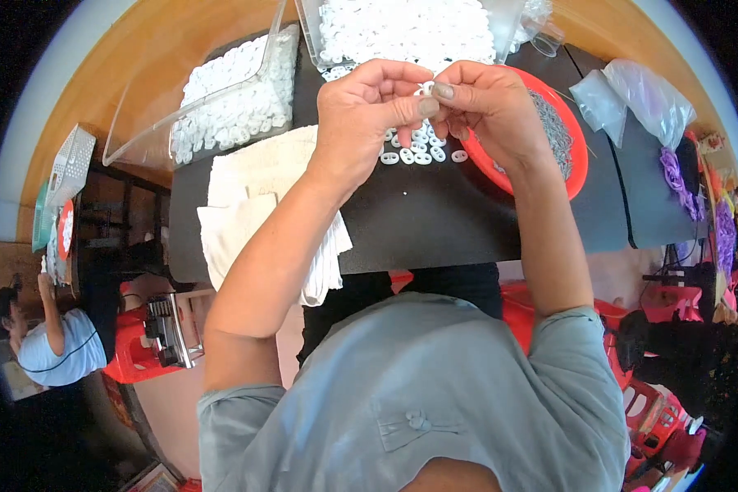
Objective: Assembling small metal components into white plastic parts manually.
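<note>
My left hand (359,115) and my right hand (500,111) meet over the far part of the dark table, fingertips pinched together. Between them is a small white plastic piece (427,87), mostly covered by the fingers. Both hands are closed on it. Below the fingers, several loose white oval pieces with two holes each (422,149) lie on the table. Beside my right wrist stands a red bowl (580,160) holding a heap of small grey metal-looking parts (553,131), too fine to make out; my right forearm covers part of it.
A clear bin (143,138) full of white pieces is at the far left, another bin (310,37) straight ahead. A cream cloth (246,176) hangs over the table's near edge. Clear plastic bags (644,98) lie right. At far left, another person (61,344) works.
</note>
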A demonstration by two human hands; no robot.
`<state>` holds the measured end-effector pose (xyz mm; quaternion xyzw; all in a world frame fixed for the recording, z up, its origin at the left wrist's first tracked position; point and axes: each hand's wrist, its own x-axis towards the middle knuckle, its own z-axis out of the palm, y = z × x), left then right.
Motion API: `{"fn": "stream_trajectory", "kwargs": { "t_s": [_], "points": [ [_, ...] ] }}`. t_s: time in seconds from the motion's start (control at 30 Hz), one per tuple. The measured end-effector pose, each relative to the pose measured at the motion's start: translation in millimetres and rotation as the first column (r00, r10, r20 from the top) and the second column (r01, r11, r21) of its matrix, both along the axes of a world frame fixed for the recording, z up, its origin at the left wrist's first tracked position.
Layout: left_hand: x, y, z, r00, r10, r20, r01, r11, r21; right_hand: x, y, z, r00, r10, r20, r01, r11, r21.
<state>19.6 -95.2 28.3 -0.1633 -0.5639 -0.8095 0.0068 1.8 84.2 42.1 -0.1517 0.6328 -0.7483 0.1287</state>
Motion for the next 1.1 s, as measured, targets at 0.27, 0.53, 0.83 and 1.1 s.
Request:
{"fn": "stream_trajectory", "kwargs": {
  "t_s": [0.27, 0.53, 0.83, 1.1],
  "points": [
    [5.0, -1.2, 2.5, 0.994, -0.026, -0.105, 0.013, 0.992, -0.123, 6.8, 4.6, 4.1, 0.99, 0.114, 0.081, -0.111, 0.993, -0.044],
    [6.4, 3.3, -2.9, 0.943, 0.036, -0.33, -0.117, 0.966, -0.229, 9.4, 6.7, 1.9, 0.993, 0.111, 0.026, -0.111, 0.994, -0.025],
    [15.9, -0.8, 2.6, 0.913, 0.002, -0.407, -0.107, 0.966, -0.235, 16.0, 0.2, -1.1, 0.986, 0.154, 0.064, -0.148, 0.985, -0.09],
    [15.2, -3.8, 4.2, 0.921, -0.044, -0.386, -0.011, 0.99, -0.138, 22.4, -5.0, 1.6, 0.976, 0.172, 0.131, -0.151, 0.976, -0.157]
  ]
}}
